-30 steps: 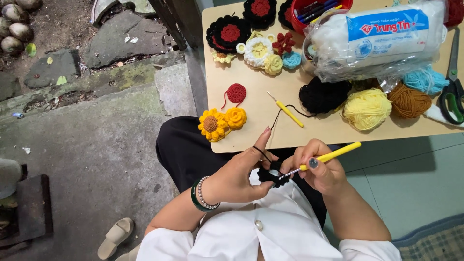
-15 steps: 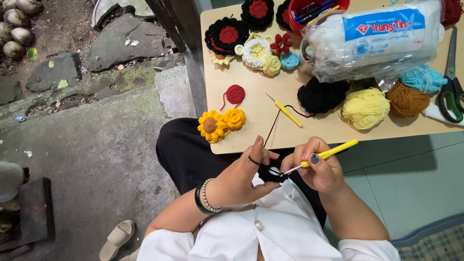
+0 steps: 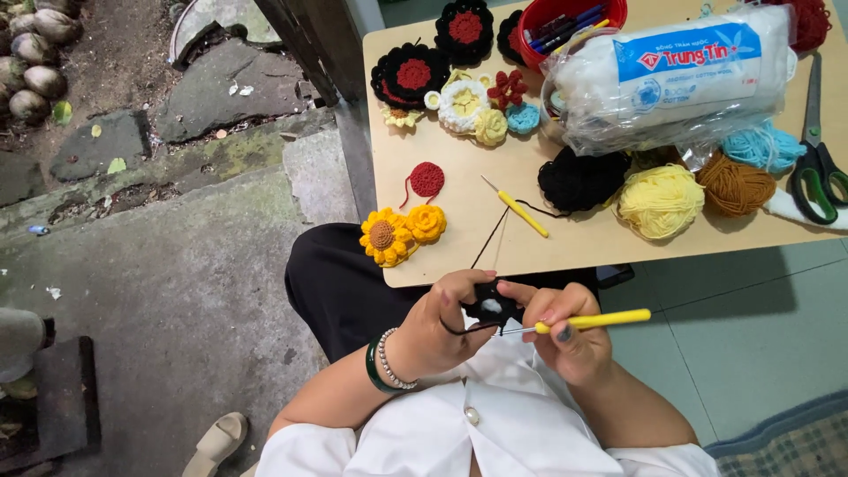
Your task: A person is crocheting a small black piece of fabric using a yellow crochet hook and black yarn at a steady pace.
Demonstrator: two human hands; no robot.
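**Small black crochet piece in two hands, below the desk's near edge**

Left hand [image 3: 446, 331] pinching a small black crochet piece [image 3: 491, 305], thumb and fingers closed on its edge. Right hand [image 3: 570, 331] closed around a crochet hook with a yellow handle [image 3: 594, 321], metal tip poking into the piece. Both held over the lap, just below the near edge of the desk [image 3: 565, 252], not touching it. Thin black yarn strand [image 3: 491, 237] running from the piece up over the near edge toward a black yarn ball [image 3: 579, 179] near the middle of the desk.

Probably soft, floppy and very light, easy to squash or pull out of shape. Loops likely to slip loose if tugged hard. Best held by the edge, close to the hook, with a gentle pinch.

A second yellow hook [image 3: 517, 208] lying near the near edge. Yellow crochet flowers [image 3: 399, 234] at the near left corner, a small red round piece [image 3: 427, 179] just behind them. Pale yellow yarn ball [image 3: 661, 201] and brown yarn ball [image 3: 735, 185] toward the right. Green-handled scissors [image 3: 817, 172] by the right edge. Big clear bag of white stuffing [image 3: 671, 75] at the far side.
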